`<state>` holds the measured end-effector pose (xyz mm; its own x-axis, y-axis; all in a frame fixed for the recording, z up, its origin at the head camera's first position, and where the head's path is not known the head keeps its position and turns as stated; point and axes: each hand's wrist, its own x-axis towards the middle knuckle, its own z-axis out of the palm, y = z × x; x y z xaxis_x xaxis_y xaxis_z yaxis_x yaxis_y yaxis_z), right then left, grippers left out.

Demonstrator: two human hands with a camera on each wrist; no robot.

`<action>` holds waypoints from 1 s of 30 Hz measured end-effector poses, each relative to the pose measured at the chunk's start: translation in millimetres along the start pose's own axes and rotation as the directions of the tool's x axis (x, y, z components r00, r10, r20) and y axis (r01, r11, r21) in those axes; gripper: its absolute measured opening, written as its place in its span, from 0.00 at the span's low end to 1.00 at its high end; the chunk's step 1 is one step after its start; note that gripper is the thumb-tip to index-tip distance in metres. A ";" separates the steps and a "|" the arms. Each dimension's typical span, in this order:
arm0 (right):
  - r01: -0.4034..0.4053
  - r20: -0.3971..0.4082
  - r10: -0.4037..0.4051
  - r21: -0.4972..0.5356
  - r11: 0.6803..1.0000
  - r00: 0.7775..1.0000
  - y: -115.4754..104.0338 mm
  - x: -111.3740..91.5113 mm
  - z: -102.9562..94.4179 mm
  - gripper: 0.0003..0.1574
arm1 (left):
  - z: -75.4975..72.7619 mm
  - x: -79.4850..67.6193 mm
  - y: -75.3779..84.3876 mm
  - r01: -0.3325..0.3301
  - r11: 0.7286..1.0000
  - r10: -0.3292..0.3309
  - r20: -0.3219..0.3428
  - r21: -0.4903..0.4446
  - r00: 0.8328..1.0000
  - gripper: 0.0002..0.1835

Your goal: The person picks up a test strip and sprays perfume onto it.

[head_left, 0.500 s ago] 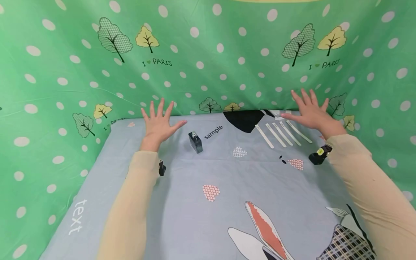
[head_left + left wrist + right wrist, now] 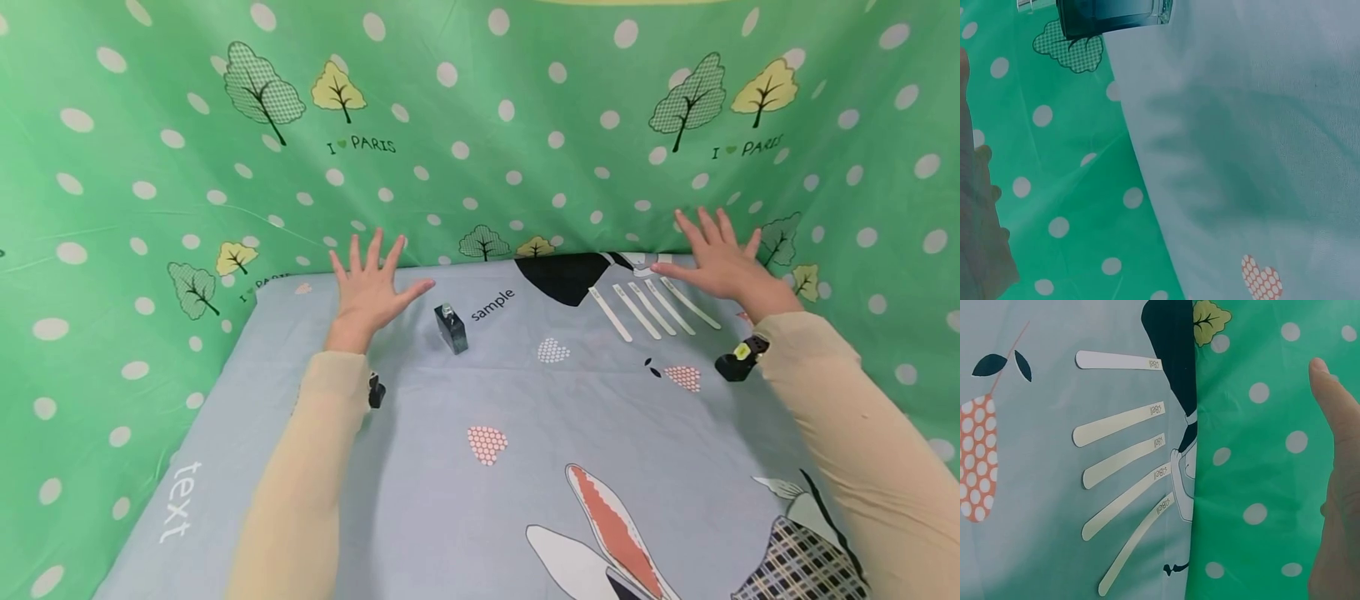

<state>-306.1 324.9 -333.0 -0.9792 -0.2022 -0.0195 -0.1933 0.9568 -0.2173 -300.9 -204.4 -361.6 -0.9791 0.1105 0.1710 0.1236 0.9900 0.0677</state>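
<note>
My left hand (image 2: 367,292) hovers over the far left part of the cloth-covered table, fingers spread and nothing in it. Nearest to it, on its right, stands a dark blue glass bottle (image 2: 452,330) with a clear cap, like a perfume bottle. The left wrist view cuts this bottle (image 2: 1116,15) off at its top edge. Beyond several thin white paper strips (image 2: 611,315), my right hand (image 2: 722,262) is held up, fingers spread and likewise holding nothing. Small print marks one end of each paper strip (image 2: 1119,360) in the right wrist view; they lie side by side, apart.
A grey-blue cloth (image 2: 420,492) printed with hearts, a rabbit and words covers the table. Behind it and along both sides hangs a green dotted curtain (image 2: 420,100). Dark wrist cameras (image 2: 735,364) sit under both sleeves.
Both hands have shifted very slightly to the right and down in the head view, fingers still spread. Bottle and paper strips stay where they were.
</note>
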 end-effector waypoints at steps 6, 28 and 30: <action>0.015 -0.007 -0.015 0.008 1.000 1.000 1.9 -0.5 2.5 0.63 | 0.7 -1.1 1.9 -0.007 1.000 0.007 -0.001 -0.006 1.000 0.55; 0.035 -0.001 -0.035 0.015 0.999 0.999 6.0 0.3 8.8 0.63 | 10.1 -7.0 6.3 -0.024 0.999 0.025 0.025 -0.024 0.999 0.53; 0.037 -0.001 -0.037 0.019 0.999 0.999 6.2 0.0 9.3 0.62 | 10.9 -8.1 6.9 -0.026 0.999 0.026 0.027 -0.034 0.999 0.53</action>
<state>-306.7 328.9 -343.4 -0.9715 -0.2370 -0.0103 -0.2279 0.9445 -0.2368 -293.9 -197.5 -373.3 -0.9794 0.1390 0.1464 0.1540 0.9834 0.0964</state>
